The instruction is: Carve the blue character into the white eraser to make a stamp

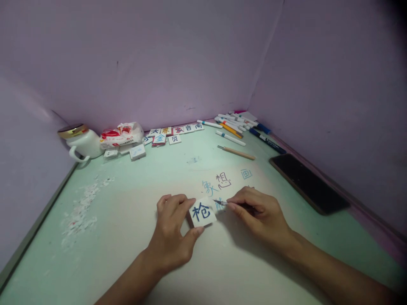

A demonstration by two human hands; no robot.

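Observation:
Between the thumb and fingers of my left hand (173, 231) is a square white block (202, 213) with a dark blue Chinese character on its top face. My right hand (259, 212) pinches a craft knife (221, 203) with a thin pointed metal tip. The tip points left, close to the block's upper right corner; whether it touches cannot be told. Most of the knife's handle is hidden in my fingers. Beyond the block, Chinese characters (223, 181) are drawn straight on the pale green tabletop (143, 267), one partly covered by the knife and hand.
White shavings (84, 207) lie at the left. Along the back stand a white mug (85, 144), a tissue pack (122, 137) and several character tiles (174, 139). Markers (230, 138), a wooden-handled carving tool (238, 153) and a phone (308, 182) lie at the right.

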